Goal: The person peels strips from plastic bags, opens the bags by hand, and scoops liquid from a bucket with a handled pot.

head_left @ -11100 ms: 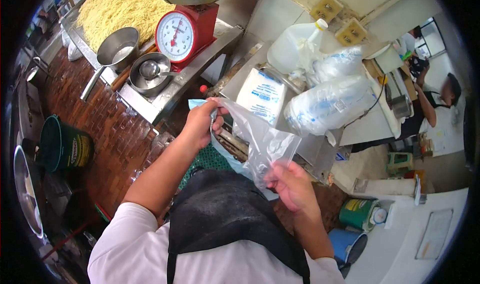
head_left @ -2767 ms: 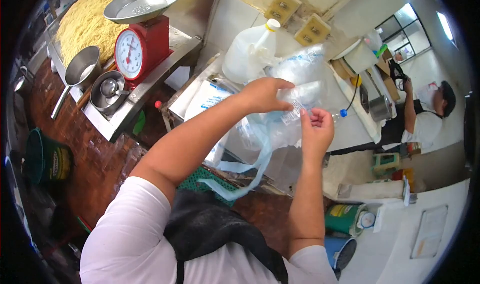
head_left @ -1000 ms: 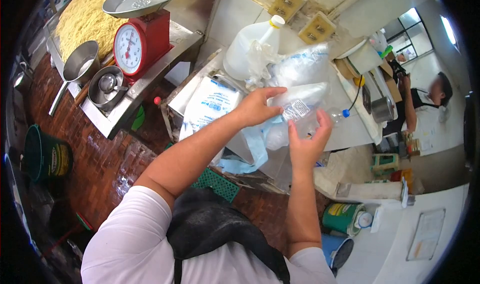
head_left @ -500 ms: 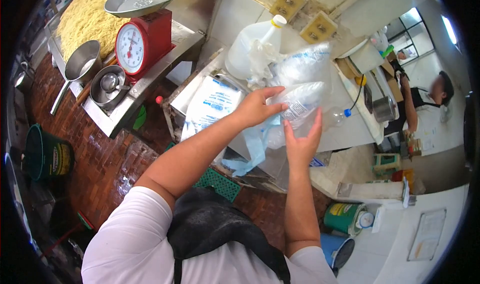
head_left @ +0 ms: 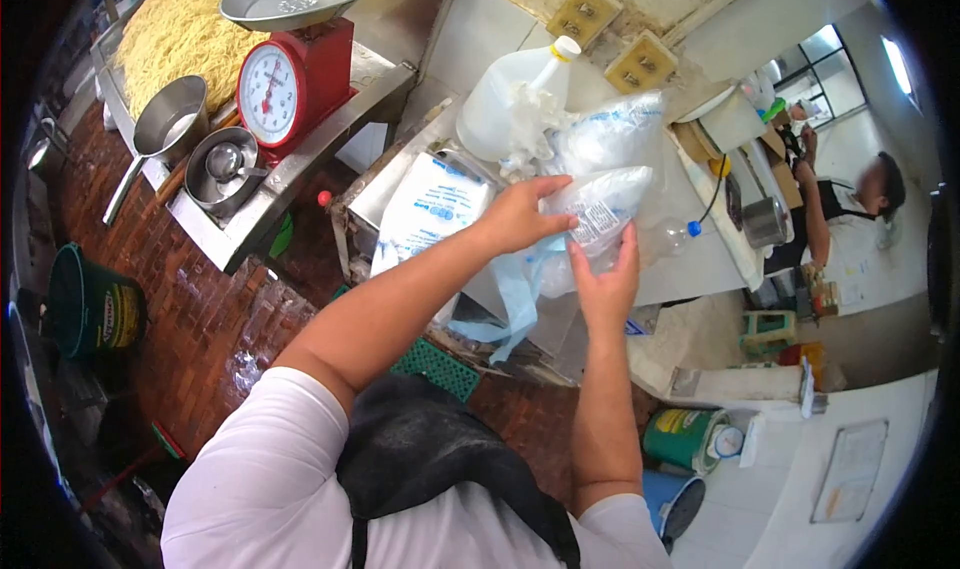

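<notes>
A clear plastic pack (head_left: 612, 195) with a printed label is between my two hands above the counter. My left hand (head_left: 525, 219) grips its left side, thumb near the label. From below, my right hand (head_left: 606, 281) holds the lower right edge between thumb and fingers. Just behind lies another clear plastic pack (head_left: 606, 141) with blue print. A light blue plastic bag (head_left: 515, 304) hangs crumpled under my left wrist. White packs with blue print (head_left: 430, 204) lie left of my left hand. What the held pack contains is hard to make out.
A plastic jug (head_left: 515, 94) with a yellow-ringed cap stands behind. A red dial scale (head_left: 300, 84), metal pans (head_left: 170, 119) and a heap of yellow noodle-like food (head_left: 180, 34) are at left. A clear bottle (head_left: 665, 237) lies right. Another person (head_left: 850, 209) works at far right.
My right hand's fingers have come closer together on the pack's lower edge. The pack has shifted slightly. The whole view has moved a little.
</notes>
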Available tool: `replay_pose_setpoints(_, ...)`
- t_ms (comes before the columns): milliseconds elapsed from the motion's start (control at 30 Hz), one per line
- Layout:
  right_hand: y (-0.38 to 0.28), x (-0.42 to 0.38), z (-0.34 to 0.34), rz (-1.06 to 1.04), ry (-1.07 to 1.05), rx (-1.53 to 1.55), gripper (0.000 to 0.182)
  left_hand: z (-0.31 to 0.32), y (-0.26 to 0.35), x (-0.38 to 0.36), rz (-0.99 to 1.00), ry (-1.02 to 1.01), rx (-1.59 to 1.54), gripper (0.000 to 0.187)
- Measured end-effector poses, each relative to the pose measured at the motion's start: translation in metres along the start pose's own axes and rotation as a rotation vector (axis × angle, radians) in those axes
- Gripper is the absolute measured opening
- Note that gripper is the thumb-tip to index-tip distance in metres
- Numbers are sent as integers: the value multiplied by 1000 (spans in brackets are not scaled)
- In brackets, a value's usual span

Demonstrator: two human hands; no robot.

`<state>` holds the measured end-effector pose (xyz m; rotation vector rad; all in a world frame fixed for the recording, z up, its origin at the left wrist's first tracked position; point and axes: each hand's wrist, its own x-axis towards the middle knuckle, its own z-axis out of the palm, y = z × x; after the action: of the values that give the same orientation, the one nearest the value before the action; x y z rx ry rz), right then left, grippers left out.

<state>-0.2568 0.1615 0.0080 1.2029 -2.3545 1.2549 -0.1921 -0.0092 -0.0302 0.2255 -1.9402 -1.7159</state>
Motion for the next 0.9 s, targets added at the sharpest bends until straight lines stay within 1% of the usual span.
replay_pose_setpoints(100, -6, -7, -14, 2, 158, -98, 71, -22, 10, -14, -112, -44, 24, 62)
replay_pose_setpoints(167, -8, -13, -24, -147, 336, -125, 56, -55, 13, -34, -247, -108, -172, 58)
replay_pose_setpoints(200, -5, -21, -26, -27, 294, 14, 50, -72, 18, -45, -314, -143, -269, 56)
replay_pose_setpoints(233, -2, -32, -29, 94, 249, 150, 44, -89, 37, -58, -413, -144, -222, 51)
replay_pose_setpoints(267, -3, -43, -29, 213, 203, 282, 39, -103, 42, -69, -536, -132, -358, 50)
replay_pose_setpoints(333, -19, -65, -17, 277, -46, 340, 31, -113, 66, -87, -608, 5, -477, 48)
replay_pose_setpoints(367, -32, -72, -9, 300, -170, 365, 28, -115, 65, -93, -596, 0, -521, 48)
replay_pose_setpoints(433, -74, -74, 14, 134, -434, 352, 27, -116, 64, -101, -559, -11, -614, 47)
replay_pose_setpoints(467, -102, -74, 31, 110, -350, 371, 27, -117, 65, -105, -539, -51, -627, 46)
replay_pose_setpoints(533, -120, -67, 51, 248, -432, 565, 27, -122, 70, -113, -502, -134, -651, 46)
replay_pose_setpoints(567, -115, -65, 55, 412, -599, 738, 28, -128, 77, -116, -513, -166, -654, 51)
replay_pose_setpoints(600, -111, -62, 54, 581, -762, 907, 29, -132, 76, -119, -472, -181, -643, 52)
replay_pose_setpoints(633, -110, -55, 43, 617, -863, 796, 25, -135, 73, -122, -428, -196, -633, 54)
replay_pose_setpoints(667, -112, -50, 35, 488, -752, 613, 22, -139, 69, -124, -379, -205, -624, 56)
replay_pose_setpoints(700, -116, -47, 28, 356, -643, 430, 19, -143, 55, -128, -345, -258, -666, 65)
replay_pose_setpoints(733, -118, -44, 21, 225, -530, 250, 16, -148, 50, -136, -355, -328, -597, 65)
replay_pose_setpoints(800, -113, -35, 8, -115, -267, 15, 11, -159, 42, -150, -377, -479, -451, 64)
replay_pose_setpoints(833, -109, -32, 3, -112, -214, -24, 12, -164, 34, -155, -415, -561, -434, 57)
replay_pose_setpoints(900, -103, -29, -7, -106, -108, -98, 13, -176, 30, -165, -490, -600, -495, 53)
